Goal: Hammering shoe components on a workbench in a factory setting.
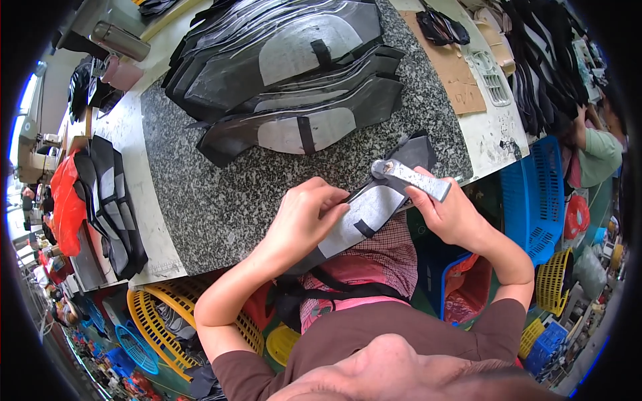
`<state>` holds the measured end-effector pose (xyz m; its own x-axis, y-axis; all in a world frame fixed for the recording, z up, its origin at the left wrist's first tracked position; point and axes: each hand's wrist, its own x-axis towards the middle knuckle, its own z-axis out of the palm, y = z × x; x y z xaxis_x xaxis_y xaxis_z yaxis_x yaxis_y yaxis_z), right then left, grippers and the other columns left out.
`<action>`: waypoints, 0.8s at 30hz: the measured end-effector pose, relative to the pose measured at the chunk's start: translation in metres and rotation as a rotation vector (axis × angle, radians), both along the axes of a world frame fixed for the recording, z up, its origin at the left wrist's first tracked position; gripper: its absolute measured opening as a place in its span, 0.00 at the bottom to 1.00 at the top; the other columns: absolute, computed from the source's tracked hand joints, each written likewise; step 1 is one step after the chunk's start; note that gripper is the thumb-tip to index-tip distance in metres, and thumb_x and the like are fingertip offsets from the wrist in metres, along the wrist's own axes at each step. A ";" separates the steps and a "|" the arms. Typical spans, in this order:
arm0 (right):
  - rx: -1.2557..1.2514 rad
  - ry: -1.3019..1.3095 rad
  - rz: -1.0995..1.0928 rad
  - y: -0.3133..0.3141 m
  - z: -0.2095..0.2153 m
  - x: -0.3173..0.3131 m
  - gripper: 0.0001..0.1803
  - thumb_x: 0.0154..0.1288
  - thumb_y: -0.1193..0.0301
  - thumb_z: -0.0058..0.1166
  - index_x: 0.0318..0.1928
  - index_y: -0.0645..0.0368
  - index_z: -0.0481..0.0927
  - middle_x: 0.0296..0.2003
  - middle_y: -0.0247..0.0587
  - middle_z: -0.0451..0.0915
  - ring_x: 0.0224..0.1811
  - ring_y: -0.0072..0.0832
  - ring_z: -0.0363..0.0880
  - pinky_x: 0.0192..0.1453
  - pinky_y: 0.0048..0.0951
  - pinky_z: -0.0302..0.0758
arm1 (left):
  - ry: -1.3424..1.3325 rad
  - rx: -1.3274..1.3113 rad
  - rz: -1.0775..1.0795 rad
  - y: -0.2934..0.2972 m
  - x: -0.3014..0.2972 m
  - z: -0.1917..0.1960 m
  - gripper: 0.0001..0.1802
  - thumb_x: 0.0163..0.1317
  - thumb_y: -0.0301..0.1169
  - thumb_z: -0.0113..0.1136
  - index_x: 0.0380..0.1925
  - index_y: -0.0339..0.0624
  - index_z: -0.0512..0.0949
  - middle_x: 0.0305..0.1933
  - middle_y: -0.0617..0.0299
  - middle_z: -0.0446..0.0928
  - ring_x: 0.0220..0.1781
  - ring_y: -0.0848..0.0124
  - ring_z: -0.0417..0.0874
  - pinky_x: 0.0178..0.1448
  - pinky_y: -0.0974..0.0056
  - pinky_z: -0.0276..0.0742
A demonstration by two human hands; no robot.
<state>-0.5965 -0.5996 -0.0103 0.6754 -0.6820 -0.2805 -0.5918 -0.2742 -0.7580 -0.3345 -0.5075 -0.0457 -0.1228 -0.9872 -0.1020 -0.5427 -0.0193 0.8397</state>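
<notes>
My left hand [304, 217] pinches the edge of a black shoe-upper piece [378, 208], which has a silver-grey patch and a short black strip on it. The piece lies along the near edge of the speckled stone slab, part of it over my lap. My right hand [455, 212] is closed round a hammer, whose metal head [416, 179] is over the far part of the piece. Its round face is close to the piece's upper edge; whether it touches I cannot tell. Farther back on the slab lie stacked shoe-upper pieces [307, 134] of the same kind.
The stone slab [200, 220] rests on a white table. More pieces [110, 200] and a red plastic bag [67, 194] lie at its left. A yellow basket [160, 311] stands below left, a blue crate [545, 200] at right. Another person [598, 154] is at far right.
</notes>
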 end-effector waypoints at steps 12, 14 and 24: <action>-0.084 -0.004 0.114 -0.004 0.001 -0.002 0.09 0.67 0.80 0.58 0.46 0.63 0.75 0.30 0.58 0.79 0.40 0.64 0.81 0.36 0.46 0.78 | -0.412 -0.391 -0.179 0.021 -0.014 -0.006 0.24 0.51 0.17 0.64 0.52 0.30 0.83 0.42 0.54 0.76 0.43 0.58 0.78 0.44 0.57 0.83; -0.194 -0.141 0.080 -0.002 0.003 -0.003 0.11 0.73 0.77 0.56 0.52 0.68 0.77 0.26 0.49 0.78 0.28 0.45 0.83 0.33 0.37 0.77 | -0.499 -0.465 -0.227 0.022 -0.013 -0.006 0.23 0.52 0.22 0.63 0.50 0.23 0.81 0.41 0.52 0.74 0.45 0.58 0.77 0.43 0.61 0.83; -0.134 -0.243 -0.044 0.013 0.010 0.016 0.05 0.72 0.80 0.57 0.44 0.64 0.74 0.23 0.50 0.73 0.30 0.55 0.84 0.29 0.34 0.75 | -0.571 -0.559 -0.094 0.031 -0.013 -0.011 0.10 0.55 0.26 0.66 0.37 0.33 0.83 0.32 0.60 0.75 0.36 0.65 0.79 0.37 0.64 0.82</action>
